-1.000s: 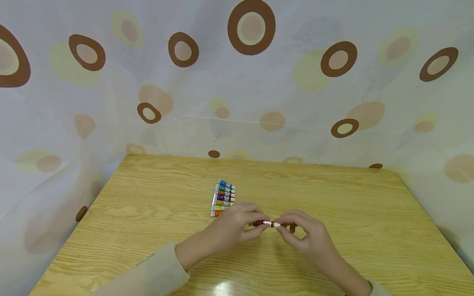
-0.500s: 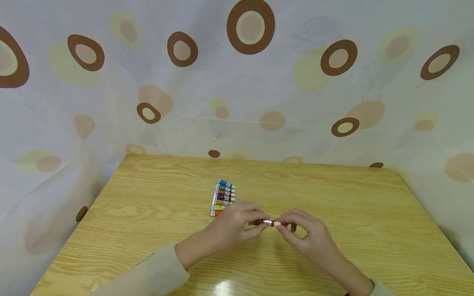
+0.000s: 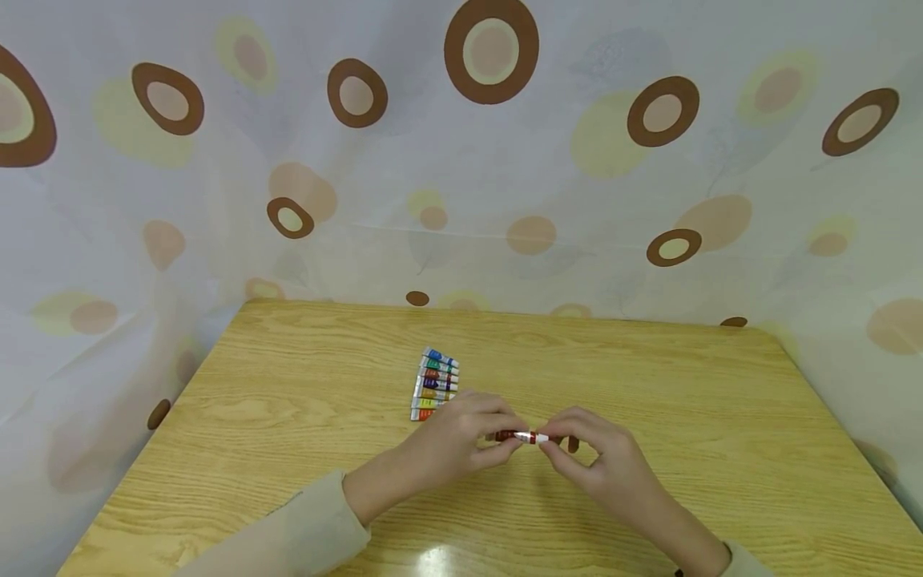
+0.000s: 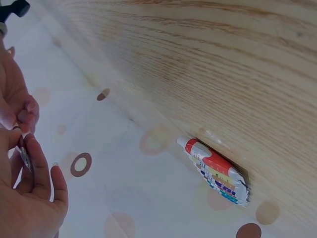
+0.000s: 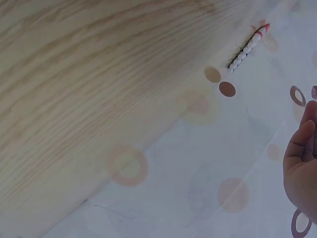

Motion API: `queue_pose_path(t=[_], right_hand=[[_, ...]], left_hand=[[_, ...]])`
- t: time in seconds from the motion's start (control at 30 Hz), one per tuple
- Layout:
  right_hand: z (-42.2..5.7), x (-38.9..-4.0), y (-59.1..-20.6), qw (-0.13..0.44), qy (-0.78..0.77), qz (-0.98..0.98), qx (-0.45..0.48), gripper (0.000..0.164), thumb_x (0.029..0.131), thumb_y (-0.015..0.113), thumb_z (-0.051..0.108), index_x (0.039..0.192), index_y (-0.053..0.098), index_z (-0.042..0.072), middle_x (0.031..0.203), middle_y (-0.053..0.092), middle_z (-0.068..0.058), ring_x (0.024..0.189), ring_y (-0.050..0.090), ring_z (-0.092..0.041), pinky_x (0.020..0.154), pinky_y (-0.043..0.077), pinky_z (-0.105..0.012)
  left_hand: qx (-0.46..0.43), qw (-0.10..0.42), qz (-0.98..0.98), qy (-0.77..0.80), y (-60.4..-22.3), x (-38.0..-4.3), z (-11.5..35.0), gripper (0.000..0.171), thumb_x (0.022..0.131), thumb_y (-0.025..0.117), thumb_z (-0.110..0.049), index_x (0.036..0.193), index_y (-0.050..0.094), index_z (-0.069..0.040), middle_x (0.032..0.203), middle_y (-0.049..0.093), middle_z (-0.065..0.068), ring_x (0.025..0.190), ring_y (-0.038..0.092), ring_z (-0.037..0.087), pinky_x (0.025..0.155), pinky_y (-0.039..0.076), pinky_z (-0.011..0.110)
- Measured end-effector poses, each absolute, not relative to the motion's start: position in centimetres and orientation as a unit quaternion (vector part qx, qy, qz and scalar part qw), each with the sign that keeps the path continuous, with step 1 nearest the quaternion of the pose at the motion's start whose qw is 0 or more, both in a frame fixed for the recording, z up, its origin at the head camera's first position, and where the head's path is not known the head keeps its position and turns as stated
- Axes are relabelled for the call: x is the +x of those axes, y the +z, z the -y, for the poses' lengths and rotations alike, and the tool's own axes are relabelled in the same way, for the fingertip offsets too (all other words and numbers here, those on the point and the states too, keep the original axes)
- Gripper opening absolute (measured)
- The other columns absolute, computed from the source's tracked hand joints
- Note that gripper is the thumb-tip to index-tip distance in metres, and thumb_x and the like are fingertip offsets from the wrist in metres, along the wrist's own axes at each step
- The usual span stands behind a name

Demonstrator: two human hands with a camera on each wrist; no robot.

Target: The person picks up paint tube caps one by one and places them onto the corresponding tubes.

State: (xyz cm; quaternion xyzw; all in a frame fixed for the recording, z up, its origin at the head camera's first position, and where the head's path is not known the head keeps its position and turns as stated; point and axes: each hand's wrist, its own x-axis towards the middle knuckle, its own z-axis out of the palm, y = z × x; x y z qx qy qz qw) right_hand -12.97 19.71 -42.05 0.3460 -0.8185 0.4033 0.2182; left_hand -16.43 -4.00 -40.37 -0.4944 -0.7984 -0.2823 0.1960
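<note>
A small paint tube (image 3: 530,437), dark red and silver with a white cap, lies level between the two hands in the head view. The left hand (image 3: 465,433) pinches its body between thumb and fingers, hiding part of it. At the cap end, the right hand (image 3: 602,453) pinches the white cap with thumb and index finger. The left wrist view shows the left hand (image 4: 37,198) holding the tube (image 4: 25,156), with the right hand (image 4: 17,96) meeting it. Only part of the right hand (image 5: 303,158) shows in the right wrist view.
Several paint tubes (image 3: 436,385) in different colours lie in a row on the wooden table (image 3: 324,385), caps to the right, just beyond the left hand. That hand covers part of the nearest tube. A patterned cloth (image 3: 461,176) hangs behind the table and along both sides.
Both hands stay in place on the tube and its cap. The right hand's fingers shift very slightly; the row of tubes has not moved.
</note>
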Motion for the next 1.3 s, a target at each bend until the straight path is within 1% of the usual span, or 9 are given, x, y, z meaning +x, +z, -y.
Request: queue_pose_path(t=[0.13,0.2,0.33,0.57,0.73,0.93,1.03,1.17,1.3], right_hand=[[-19.76,-12.99,-42.07,0.222,0.403,0.82,0.341,0.025,0.084,0.08,-0.004,0.099,0.074,0.015,0.094,0.072,0.002,0.079,0.059,-0.003,0.071,0.05,-0.014],[-19.8,-13.01,-42.08,0.221,0.406,0.818,0.341,0.029,0.082,0.081,-0.006,0.1,0.072,0.015,0.095,0.072,0.002,0.08,0.06,-0.004,0.072,0.05,-0.014],[-19.86,-13.02,-42.13,0.219,0.413,0.815,0.344,0.028,0.083,0.081,-0.005,0.099,0.07,0.016,0.096,0.071,0.001,0.082,0.059,-0.005,0.074,0.05,-0.014],[-19.88,-13.15,-42.32,0.235,0.402,0.807,0.364,0.032,0.079,0.081,-0.008,0.098,0.071,0.015,0.095,0.069,0.004,0.079,0.06,-0.008,0.073,0.05,-0.015],[-19.8,-13.22,-42.32,0.243,0.402,0.798,0.378,0.031,0.079,0.08,-0.009,0.098,0.071,0.015,0.093,0.069,0.004,0.078,0.059,-0.01,0.072,0.05,-0.016],[-19.83,-13.09,-42.29,0.23,0.396,0.809,0.367,0.032,0.077,0.08,-0.01,0.095,0.072,0.016,0.093,0.068,0.006,0.078,0.059,-0.009,0.073,0.048,-0.012],[-19.96,-13.07,-42.31,0.229,0.386,0.815,0.366,0.029,0.079,0.082,-0.006,0.097,0.073,0.014,0.095,0.07,0.004,0.08,0.06,-0.009,0.075,0.049,-0.011],[-20.18,-13.07,-42.29,0.24,0.37,0.818,0.37,0.016,0.09,0.081,0.013,0.103,0.073,0.009,0.101,0.072,0.0,0.083,0.061,-0.006,0.077,0.05,-0.01],[-20.18,-13.15,-42.2,0.264,0.36,0.808,0.385,0.023,0.1,0.069,0.03,0.105,0.072,0.008,0.102,0.072,-0.001,0.083,0.061,-0.007,0.077,0.05,-0.01]], left_hand=[[-0.494,0.194,0.799,-0.283,-40.44,-16.41,3.99,0.01,0.09,0.08,-0.015,0.1,0.081,-0.014,0.094,0.075,-0.006,0.079,0.066,0.002,0.084,0.055,0.022],[-0.494,0.193,0.799,-0.283,-40.43,-16.38,3.96,0.01,0.09,0.08,-0.015,0.1,0.081,-0.013,0.094,0.075,-0.006,0.079,0.066,0.003,0.084,0.056,0.022],[-0.493,0.196,0.799,-0.284,-40.38,-16.33,3.94,0.009,0.091,0.08,-0.015,0.1,0.081,-0.013,0.094,0.075,-0.006,0.08,0.066,0.003,0.085,0.056,0.023],[-0.49,0.197,0.802,-0.279,-40.37,-16.28,3.96,0.01,0.091,0.08,-0.016,0.1,0.081,-0.014,0.094,0.075,-0.007,0.081,0.067,0.004,0.087,0.056,0.024],[-0.488,0.194,0.806,-0.273,-40.33,-16.29,3.95,0.01,0.091,0.08,-0.017,0.101,0.081,-0.014,0.095,0.076,-0.007,0.082,0.067,0.003,0.086,0.055,0.024],[-0.488,0.198,0.805,-0.273,-40.5,-16.29,3.9,0.012,0.089,0.081,-0.015,0.101,0.081,-0.015,0.095,0.076,-0.008,0.082,0.067,0.003,0.087,0.055,0.023],[-0.489,0.199,0.804,-0.275,-40.52,-16.29,3.91,0.012,0.088,0.082,-0.014,0.1,0.081,-0.014,0.094,0.076,-0.007,0.08,0.067,0.003,0.086,0.055,0.024],[-0.488,0.197,0.805,-0.273,-40.48,-16.3,3.97,0.012,0.089,0.082,-0.015,0.101,0.081,-0.014,0.094,0.075,-0.007,0.08,0.067,0.003,0.087,0.056,0.025],[-0.485,0.193,0.809,-0.27,-40.44,-16.3,4.04,0.012,0.089,0.081,-0.017,0.101,0.081,-0.015,0.095,0.076,-0.007,0.081,0.067,0.003,0.088,0.056,0.026]])
